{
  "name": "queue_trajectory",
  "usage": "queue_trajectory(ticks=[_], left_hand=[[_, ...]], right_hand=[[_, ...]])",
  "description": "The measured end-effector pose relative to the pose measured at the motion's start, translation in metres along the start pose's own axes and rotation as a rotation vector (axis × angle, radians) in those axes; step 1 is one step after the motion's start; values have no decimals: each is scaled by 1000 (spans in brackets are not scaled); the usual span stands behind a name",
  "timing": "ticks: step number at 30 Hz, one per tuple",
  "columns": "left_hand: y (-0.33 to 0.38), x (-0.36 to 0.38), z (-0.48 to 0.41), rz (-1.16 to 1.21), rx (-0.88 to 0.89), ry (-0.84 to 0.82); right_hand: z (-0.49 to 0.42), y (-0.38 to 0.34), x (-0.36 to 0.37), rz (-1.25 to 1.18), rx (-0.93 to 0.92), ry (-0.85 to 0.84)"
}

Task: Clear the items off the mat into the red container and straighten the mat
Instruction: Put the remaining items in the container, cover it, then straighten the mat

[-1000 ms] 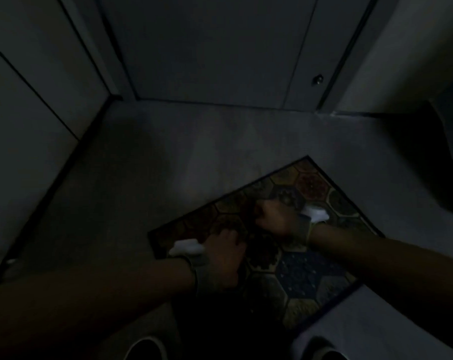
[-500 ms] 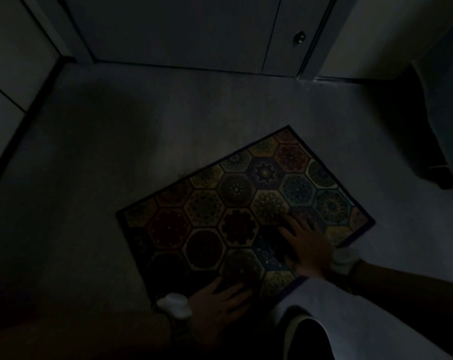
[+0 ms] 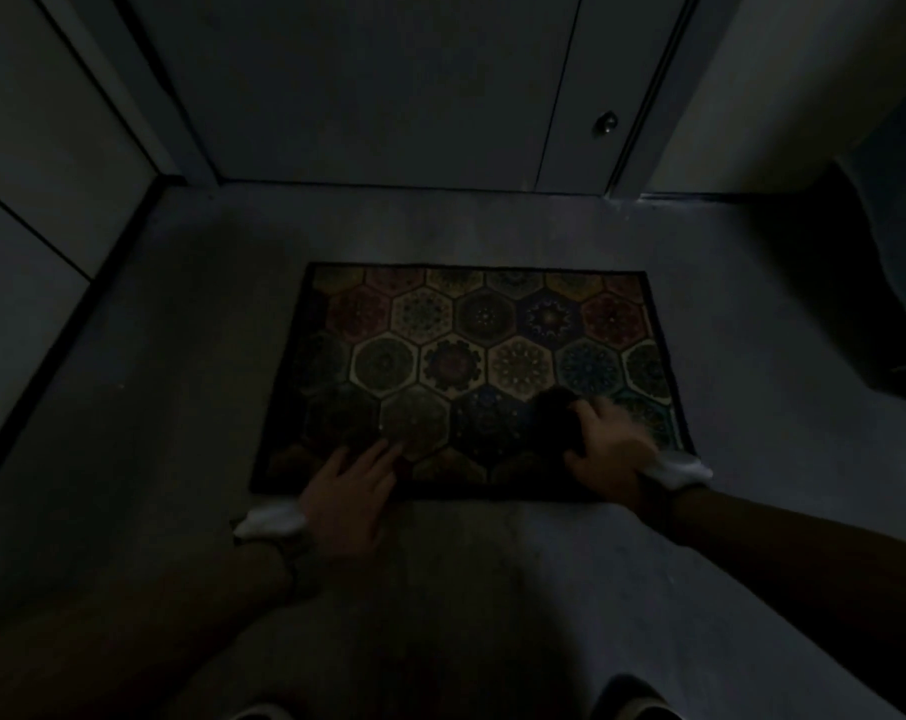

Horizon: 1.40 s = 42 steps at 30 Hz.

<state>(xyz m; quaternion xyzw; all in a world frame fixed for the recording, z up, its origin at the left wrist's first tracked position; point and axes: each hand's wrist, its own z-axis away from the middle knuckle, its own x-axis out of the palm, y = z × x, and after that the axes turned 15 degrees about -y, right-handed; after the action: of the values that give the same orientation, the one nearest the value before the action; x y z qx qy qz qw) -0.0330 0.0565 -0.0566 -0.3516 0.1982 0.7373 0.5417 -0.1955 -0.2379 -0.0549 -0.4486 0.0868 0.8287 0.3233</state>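
We see the mat (image 3: 471, 366) flat on the grey floor (image 3: 181, 407), long axis running 3 to 9 o'clock, far edge roughly parallel to the door (image 3: 388, 85) at 12. No loose items show on it, though a dark patch by the right hand is too dim to read. Red container not in view.

The mat lies at 12 o'clock from both hands, which sit on its near edge. Left hand (image 3: 347, 491) rests flat, fingers spread, on the near edge toward the left corner, gripping nothing. Right hand (image 3: 607, 454) sits on the near right part, fingers curled over that dark patch; we cannot tell whether it is grasping something or just pressing down. Both are equally close, and each has its own corner nearer.

Our guess: clearing is done and squaring is nearly done; any last nudge would be a small slide or twist against the door line.

Around: wall panels (image 3: 40, 200) at 9 to 10, a door knob (image 3: 605, 122) at 1, a dark shape at 3, shoe tips at 6. Nothing blocks the mat.
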Motion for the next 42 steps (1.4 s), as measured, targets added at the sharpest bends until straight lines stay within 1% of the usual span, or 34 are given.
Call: queue_trajectory(ticks=[2,3,5,7,9,11,13,14,16,17,18,21,25,28,35,37,39,40,42], left_hand=[[-18,4,-11,26,-37,5],[-24,7,-16,42,-59,4],[-32,8,-22,45,-111,-15],[-33,8,-24,77,-167,-26],[-28,5,-24,135,-248,-6],[-28,-6,-27,208,-319,1],[-30,-21,-30,273,-347,-18],[-30,-28,-30,296,-349,-26],[-28,-39,-28,333,-351,-37],[-26,-42,-27,349,-355,-36],[-23,-44,-26,370,-362,-30],[-22,-44,-27,420,-360,10],[-43,-37,-46,401,-334,18],[-58,-33,-63,386,-330,37],[-81,-37,-76,390,-328,-45],[-81,-38,-73,387,-315,-2],[-83,-37,-71,432,-261,49],[-85,-36,-72,439,-257,42],[-90,-36,-77,414,-297,-32]], right_hand=[[8,2,10,-30,184,-23],[13,5,17,-15,210,-73],[15,11,26,31,175,-154],[10,15,25,42,138,-134],[-4,19,19,2,79,-108],[-24,27,5,0,24,-158],[-41,32,-11,-2,45,-211],[-45,32,-15,-41,86,-192],[-40,22,-11,-134,184,-81],[-37,16,-4,-150,196,-34],[-34,13,4,-150,175,-22],[-32,16,11,-153,112,-71],[-45,21,-15,-212,54,-145],[-53,18,-28,-196,60,-182],[-54,2,-46,-161,28,-193],[-54,0,-50,-159,28,-201],[-53,-2,-52,-166,32,-210],[-53,-2,-52,-168,30,-205],[-53,-3,-54,-163,23,-212]])
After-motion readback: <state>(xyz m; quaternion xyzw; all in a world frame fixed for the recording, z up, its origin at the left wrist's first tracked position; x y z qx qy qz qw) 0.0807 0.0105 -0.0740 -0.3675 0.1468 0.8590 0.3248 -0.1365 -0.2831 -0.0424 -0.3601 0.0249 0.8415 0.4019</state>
